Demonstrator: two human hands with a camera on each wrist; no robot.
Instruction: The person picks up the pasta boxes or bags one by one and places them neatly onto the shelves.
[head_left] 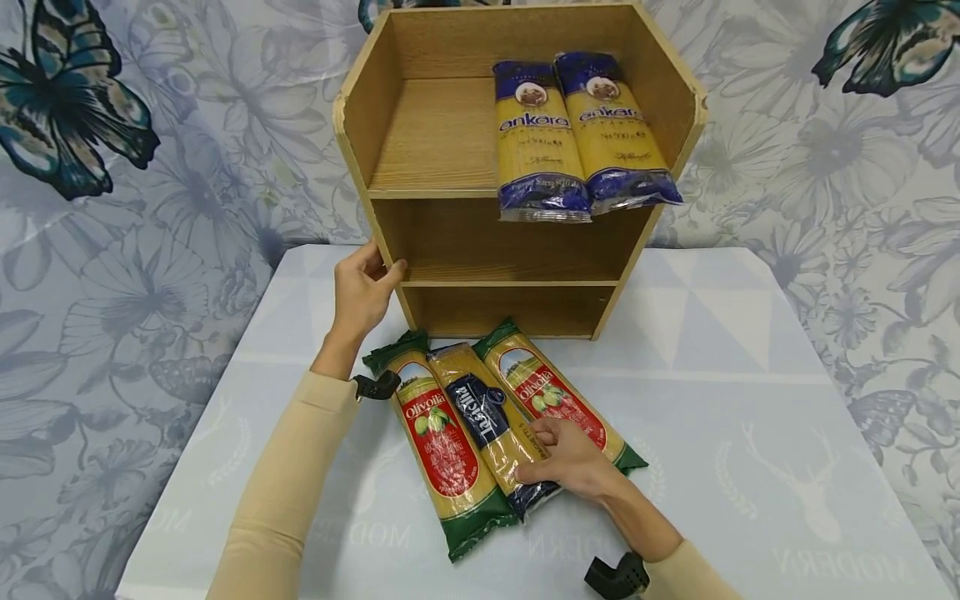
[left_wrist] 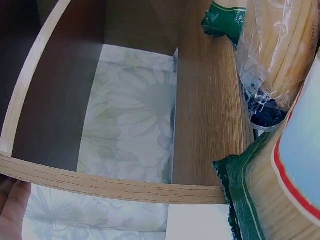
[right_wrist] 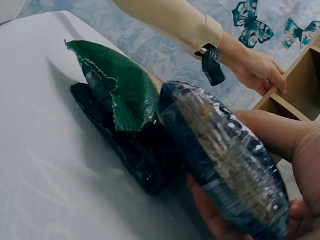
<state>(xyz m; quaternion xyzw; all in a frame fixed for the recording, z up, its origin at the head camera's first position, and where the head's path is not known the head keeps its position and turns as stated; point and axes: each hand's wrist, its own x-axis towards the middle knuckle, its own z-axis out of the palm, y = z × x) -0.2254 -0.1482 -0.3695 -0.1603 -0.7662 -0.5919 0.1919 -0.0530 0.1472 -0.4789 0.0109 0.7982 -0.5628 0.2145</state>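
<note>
My left hand (head_left: 362, 290) grips the left side of a wooden shelf unit (head_left: 442, 142), thumb on its front edge. In the left wrist view a few fingers (left_wrist: 15, 207) show at the wooden edge. My right hand (head_left: 576, 460) grips the lower end of a spaghetti pack (head_left: 480, 408) with a dark blue label, thumb and fingers on opposite sides. Its dark blue end (right_wrist: 225, 160) faces the right wrist camera. On either side of it are two green-ended Olivoila spaghetti packs, one on the left (head_left: 444, 454) and one on the right (head_left: 558, 393).
Two blue-and-yellow Ankara spaghetti packs, a left one (head_left: 536, 150) and a right one (head_left: 615, 137), lie side by side on the top shelf, their ends overhanging its front edge. Below are two lower compartments. The unit stands on a white-covered table (head_left: 720, 417) before a patterned backdrop.
</note>
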